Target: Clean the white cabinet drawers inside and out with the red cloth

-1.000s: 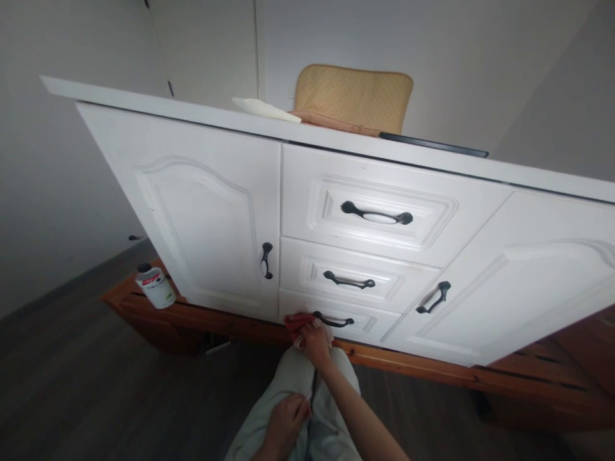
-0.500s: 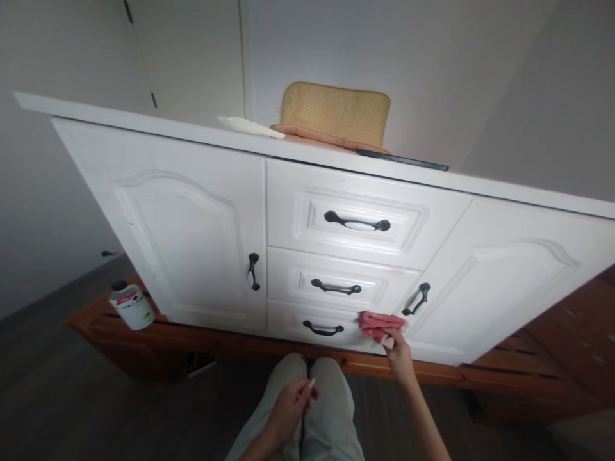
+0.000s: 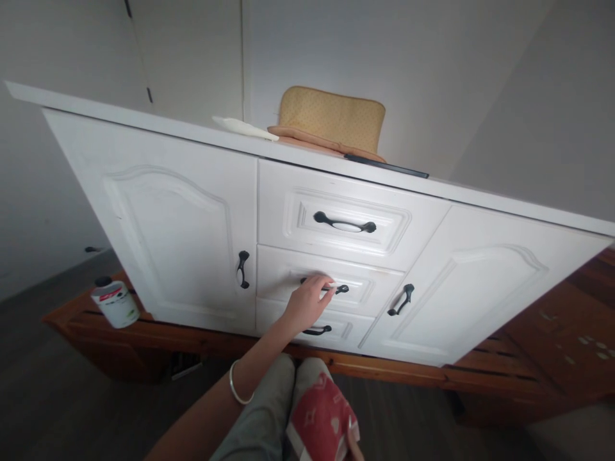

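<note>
My left hand [image 3: 307, 301] is up at the middle drawer's dark handle [image 3: 342, 289] and covers part of it. Its fingers are pinched together, with a small white thing [image 3: 330, 285] at the tips, too small to name. A red cloth [image 3: 319, 413] with a pale pattern lies over my lap. My right hand [image 3: 354, 446] grips the cloth's edge at the bottom of the view, where only a few fingers show. The white cabinet [image 3: 192, 137] in front of me has drawers between two doors, all closed.
A white bottle [image 3: 116, 303] with a dark cap stands on the brown wooden bench [image 3: 384, 368] at left. On the cabinet top are a tan cushion-like panel [image 3: 334, 118], a white flat object [image 3: 245, 129] and a thin dark object [image 3: 384, 166]. A wall rises behind.
My left hand has risen from my lap to the middle drawer handle. My right hand has drawn the red cloth away from the bottom drawer and down to my lap, where it is spread wider.
</note>
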### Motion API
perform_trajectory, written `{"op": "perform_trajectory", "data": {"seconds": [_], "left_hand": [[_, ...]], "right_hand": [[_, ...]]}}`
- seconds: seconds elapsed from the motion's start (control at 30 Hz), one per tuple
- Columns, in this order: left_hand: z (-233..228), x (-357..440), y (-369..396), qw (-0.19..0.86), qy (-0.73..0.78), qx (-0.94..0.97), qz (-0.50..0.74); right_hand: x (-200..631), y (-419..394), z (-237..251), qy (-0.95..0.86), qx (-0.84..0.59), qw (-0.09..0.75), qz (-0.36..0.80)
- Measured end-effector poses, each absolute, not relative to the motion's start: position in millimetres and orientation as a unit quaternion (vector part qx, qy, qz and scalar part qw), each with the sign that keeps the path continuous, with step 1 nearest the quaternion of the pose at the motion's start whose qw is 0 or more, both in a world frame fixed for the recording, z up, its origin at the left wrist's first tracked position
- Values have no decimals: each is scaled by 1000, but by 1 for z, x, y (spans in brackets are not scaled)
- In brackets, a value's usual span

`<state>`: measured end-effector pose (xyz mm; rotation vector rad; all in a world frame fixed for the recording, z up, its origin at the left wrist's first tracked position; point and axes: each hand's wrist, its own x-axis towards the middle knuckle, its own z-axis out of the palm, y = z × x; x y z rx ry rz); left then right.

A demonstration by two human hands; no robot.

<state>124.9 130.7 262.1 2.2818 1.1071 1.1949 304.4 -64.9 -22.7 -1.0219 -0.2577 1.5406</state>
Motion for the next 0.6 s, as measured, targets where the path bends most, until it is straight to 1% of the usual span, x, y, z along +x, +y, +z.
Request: {"op": "perform_trajectory", "data": {"seconds": [0.1, 0.17, 0.23, 0.37, 0.47, 0.6], "left_hand": [[247, 135, 134, 106, 409, 830, 365], [244, 138, 133, 79, 423, 828, 361], [246, 140, 130, 78, 437, 823, 356], [251, 138, 103, 91, 450, 818, 346], [248, 129, 57, 113, 440, 813, 365], [245, 106, -15, 195, 392, 818, 373]], "right_hand": [[288, -68, -33, -160, -452, 533, 698], [284, -69, -31, -150, -426, 536, 713], [283, -73, -27, -130, -391, 540, 734], [285, -82, -21, -121, -356, 527, 762], [285, -83, -20, -120, -341, 531, 766], [284, -81, -18, -107, -321, 532, 776]]}}
